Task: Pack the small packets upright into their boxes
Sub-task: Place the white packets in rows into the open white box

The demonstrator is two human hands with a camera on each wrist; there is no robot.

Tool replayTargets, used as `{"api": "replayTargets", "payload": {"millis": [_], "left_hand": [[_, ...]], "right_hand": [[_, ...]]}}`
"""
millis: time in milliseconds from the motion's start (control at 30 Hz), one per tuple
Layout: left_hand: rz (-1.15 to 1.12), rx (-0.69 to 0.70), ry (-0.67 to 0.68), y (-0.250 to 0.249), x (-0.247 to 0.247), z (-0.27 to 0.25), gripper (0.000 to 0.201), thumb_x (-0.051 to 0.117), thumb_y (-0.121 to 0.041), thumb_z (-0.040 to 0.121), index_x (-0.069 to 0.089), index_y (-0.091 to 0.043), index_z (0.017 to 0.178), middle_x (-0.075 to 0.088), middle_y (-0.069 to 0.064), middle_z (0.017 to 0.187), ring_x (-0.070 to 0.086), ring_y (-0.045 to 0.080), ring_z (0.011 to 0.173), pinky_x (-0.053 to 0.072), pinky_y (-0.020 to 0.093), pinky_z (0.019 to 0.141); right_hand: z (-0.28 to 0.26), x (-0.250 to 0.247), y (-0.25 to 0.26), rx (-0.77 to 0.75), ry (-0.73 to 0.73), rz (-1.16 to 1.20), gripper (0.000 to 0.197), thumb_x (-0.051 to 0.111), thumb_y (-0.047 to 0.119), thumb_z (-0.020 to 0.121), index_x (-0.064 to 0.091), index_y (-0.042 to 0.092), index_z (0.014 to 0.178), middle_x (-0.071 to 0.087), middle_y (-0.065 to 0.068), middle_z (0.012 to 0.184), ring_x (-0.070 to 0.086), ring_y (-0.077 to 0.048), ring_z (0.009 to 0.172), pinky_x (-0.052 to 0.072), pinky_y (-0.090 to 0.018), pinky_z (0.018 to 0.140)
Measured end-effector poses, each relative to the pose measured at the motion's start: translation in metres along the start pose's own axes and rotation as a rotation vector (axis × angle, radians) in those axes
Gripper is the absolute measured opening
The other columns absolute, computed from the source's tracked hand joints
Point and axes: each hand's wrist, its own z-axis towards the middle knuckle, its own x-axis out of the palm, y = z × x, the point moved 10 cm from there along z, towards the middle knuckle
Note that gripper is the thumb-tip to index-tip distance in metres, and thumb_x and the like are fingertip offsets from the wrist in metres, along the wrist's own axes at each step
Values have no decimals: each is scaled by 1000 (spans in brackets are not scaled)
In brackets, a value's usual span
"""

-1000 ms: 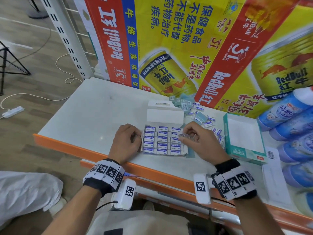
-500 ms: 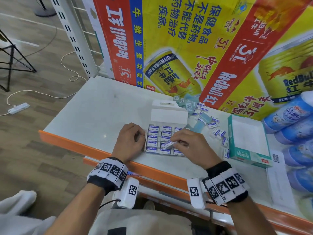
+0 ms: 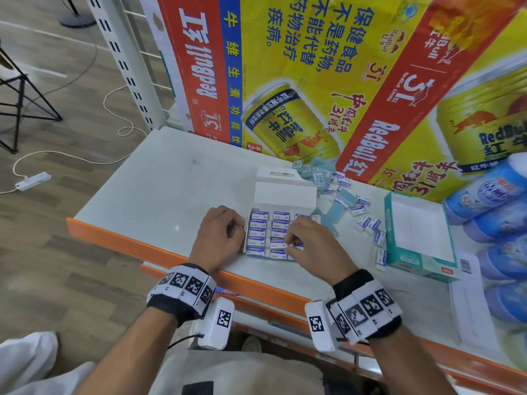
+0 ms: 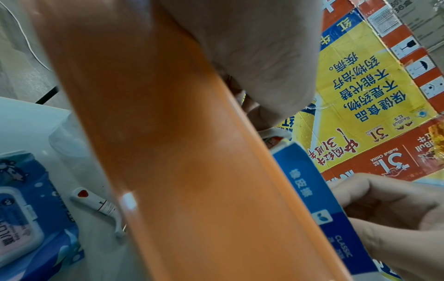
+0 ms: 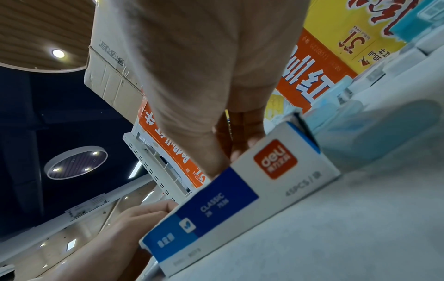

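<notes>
An open blue-and-white eraser box [image 3: 258, 233] lies near the shelf's front edge, its white lid flap [image 3: 285, 195] folded back. Rows of small blue-and-white packets [image 3: 281, 223] stand inside it. My left hand [image 3: 238, 229] is curled against the box's left wall and holds it steady. My right hand [image 3: 288, 243] reaches over the box's right half and pinches one small packet [image 3: 278, 245] low among the rows. In the right wrist view the fingertips [image 5: 240, 150] dip behind the box's front wall [image 5: 240, 190]. Loose packets [image 3: 368, 223] lie scattered to the right.
A pile of packets and pale blue pieces [image 3: 322, 175] sits behind the box against the Red Bull carton [image 3: 313, 81]. An open teal box [image 3: 419, 265] stands to the right, with blue bottles [image 3: 490, 192] beyond it. The orange shelf edge [image 3: 128, 240] runs along the front.
My right hand has carried the packet from the box's right edge leftward and down into the rows. The left hand has stayed at the box's left wall.
</notes>
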Motion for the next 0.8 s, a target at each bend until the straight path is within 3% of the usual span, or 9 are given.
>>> {"api": "replayTargets", "payload": {"millis": [233,400,533,700,800], "left_hand": [[-3,5,2,-1,0,0,7,59,-9,82,62,-14,78,56,-5,84,47,10,86,34,15,72],[-1,-5,1,1,1,0,7,59,-10,82,61,-15,78,56,-6,83,47,9,87,34,14,72],[0,-3,-4,1,1,1,8,59,-10,82,62,-16,77,56,-7,83,47,9,86,34,13,71],[0,3,-9,1,0,1,9,60,-8,81,62,-15,77,56,-6,83,48,10,86,35,17,72],[0,8,-9,0,0,1,8,61,-8,82,62,-15,78,57,-6,84,48,10,86,36,19,72]], "right_hand": [[3,5,-3,24,-20,-29,7,58,1,82,61,6,79,55,-4,88,42,-9,74,35,-17,67],[1,0,-5,31,-29,52,5,64,11,84,68,8,86,55,-2,93,49,-10,83,41,-17,76],[-6,-35,-24,75,-168,67,7,62,13,87,69,12,87,56,0,92,51,-9,83,43,-20,78],[-22,-75,-79,288,-317,-32,10,56,13,88,65,15,86,58,-2,91,52,-9,74,45,-29,75],[-35,-85,-117,469,-324,-87,28,54,7,87,63,12,113,58,-11,117,57,-25,102,42,-30,90]]}}
